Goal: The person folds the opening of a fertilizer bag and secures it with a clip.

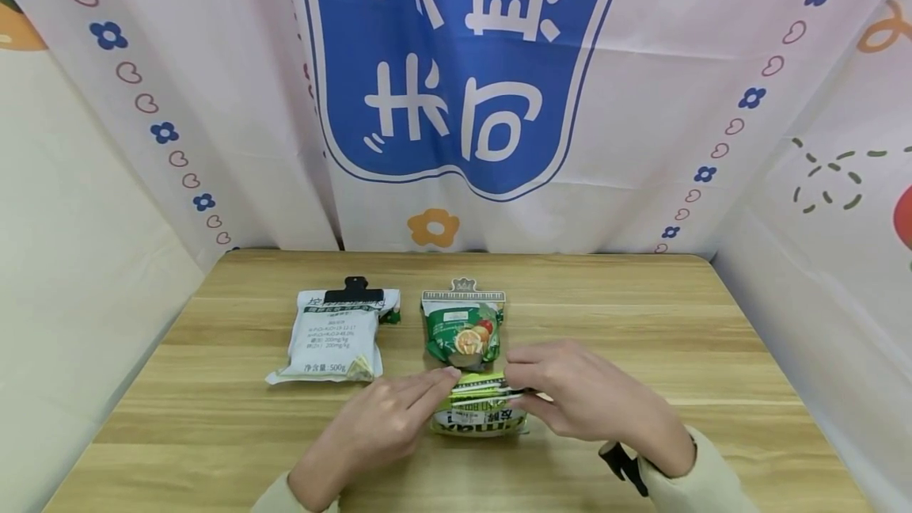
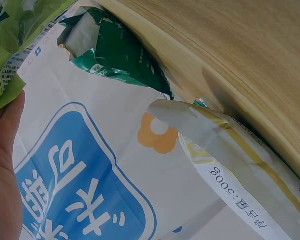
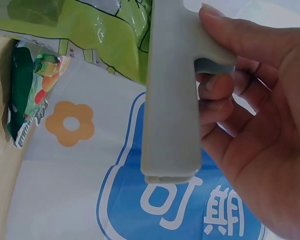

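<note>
A yellow-green printed plastic bag (image 1: 480, 420) lies near the middle of the table, between both hands. My left hand (image 1: 388, 416) pinches its upper left edge; in the left wrist view its fingers (image 2: 12, 117) meet the green film (image 2: 12, 92). In my right hand (image 1: 580, 390) is a pale grey sealing clip (image 3: 172, 100), held by its handles between thumb and fingers. The clip lies along the bag's upper part. Whether its jaws bite on the film cannot be made out.
Behind the bag lies a green fruit-printed packet (image 1: 463, 335) with a silver clip (image 1: 463, 295) on top. To its left is a white 500g bag (image 1: 335, 343) with a black clip (image 1: 354, 291). A printed curtain (image 1: 249, 101) hangs along the wooden table's (image 1: 641, 315) back edge.
</note>
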Motion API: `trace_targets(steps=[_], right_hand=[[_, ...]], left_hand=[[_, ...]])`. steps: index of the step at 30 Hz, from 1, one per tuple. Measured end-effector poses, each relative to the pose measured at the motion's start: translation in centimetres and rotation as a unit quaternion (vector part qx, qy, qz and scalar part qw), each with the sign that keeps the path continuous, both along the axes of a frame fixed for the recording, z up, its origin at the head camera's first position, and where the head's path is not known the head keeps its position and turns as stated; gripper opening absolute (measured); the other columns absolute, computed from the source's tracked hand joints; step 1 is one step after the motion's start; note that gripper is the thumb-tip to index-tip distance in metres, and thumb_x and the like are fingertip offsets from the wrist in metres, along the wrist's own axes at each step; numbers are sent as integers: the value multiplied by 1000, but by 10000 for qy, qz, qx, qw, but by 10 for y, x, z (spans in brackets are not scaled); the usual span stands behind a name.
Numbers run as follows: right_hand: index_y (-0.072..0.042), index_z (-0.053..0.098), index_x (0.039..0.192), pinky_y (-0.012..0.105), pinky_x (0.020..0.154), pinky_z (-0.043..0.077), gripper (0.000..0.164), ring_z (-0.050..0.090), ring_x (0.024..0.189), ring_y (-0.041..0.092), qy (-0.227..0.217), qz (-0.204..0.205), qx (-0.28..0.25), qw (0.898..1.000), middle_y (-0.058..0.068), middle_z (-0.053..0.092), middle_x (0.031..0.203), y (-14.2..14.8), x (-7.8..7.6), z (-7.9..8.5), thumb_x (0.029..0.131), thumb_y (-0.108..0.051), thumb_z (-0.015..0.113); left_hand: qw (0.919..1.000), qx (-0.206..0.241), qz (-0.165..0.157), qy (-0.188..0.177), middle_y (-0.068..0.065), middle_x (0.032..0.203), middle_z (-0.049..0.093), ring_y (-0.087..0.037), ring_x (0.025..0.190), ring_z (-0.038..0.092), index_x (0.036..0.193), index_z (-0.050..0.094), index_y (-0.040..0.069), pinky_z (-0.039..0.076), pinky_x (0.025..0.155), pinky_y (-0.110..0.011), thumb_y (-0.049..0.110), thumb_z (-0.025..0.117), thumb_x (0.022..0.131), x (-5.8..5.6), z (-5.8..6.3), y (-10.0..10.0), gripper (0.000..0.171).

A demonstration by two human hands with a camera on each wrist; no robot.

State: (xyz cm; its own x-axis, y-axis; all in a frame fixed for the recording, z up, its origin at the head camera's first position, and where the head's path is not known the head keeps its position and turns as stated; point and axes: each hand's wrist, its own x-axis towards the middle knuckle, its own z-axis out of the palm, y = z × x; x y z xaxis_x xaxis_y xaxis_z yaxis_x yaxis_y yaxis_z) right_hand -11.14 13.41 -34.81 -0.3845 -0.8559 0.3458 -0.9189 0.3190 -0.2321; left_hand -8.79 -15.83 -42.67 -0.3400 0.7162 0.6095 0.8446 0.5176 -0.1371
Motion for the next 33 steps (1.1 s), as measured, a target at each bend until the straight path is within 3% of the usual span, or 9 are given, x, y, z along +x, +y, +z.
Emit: trace_targets(steps=[3,7,10,13,22,33], right_hand=[[-22,65,93,10,67,41,17,47,74,-2,-80,-40,54,9999,-12,55,86,-2,0,-1,92,-15,81],[-22,64,92,9,67,42,17,48,74,-2,-143,-40,47,9999,-13,56,88,-4,-1,-3,93,-16,80],[-21,64,93,9,68,43,16,50,75,-1,-181,-28,10,9998,-12,58,90,-5,-1,-4,94,-17,79],[-21,64,93,9,68,44,15,49,76,-2,-160,-29,-5,9999,-12,60,91,-7,-1,-5,94,-19,79],[-19,59,87,6,64,37,24,42,73,-3,-152,-82,55,9998,-10,55,85,-21,1,-8,92,-20,82],[-18,62,92,7,65,41,20,44,72,-3,-415,-185,133,9989,-10,61,91,-33,1,-11,92,-22,82]], left_hand=[[9999,-36,51,-114,-11,121,79,-19,101,80,129,70,2,65,80,-28,19,35,114,0,0,0,42],[9991,-45,65,-424,-10,121,79,-18,102,80,131,70,2,65,81,-27,20,58,106,1,1,-1,33],[9977,-28,38,-670,-11,121,79,-19,100,80,132,69,1,65,80,-27,19,76,93,1,2,-2,44],[9970,-18,10,-772,-12,119,80,-20,97,81,133,67,-1,65,78,-26,20,83,87,2,3,-2,53],[9982,92,45,-595,-10,116,80,-17,95,80,132,69,1,65,77,-24,25,84,88,3,2,0,52],[9988,216,-143,-427,-6,115,80,-15,97,80,124,72,5,64,83,-22,23,82,90,1,3,4,40]])
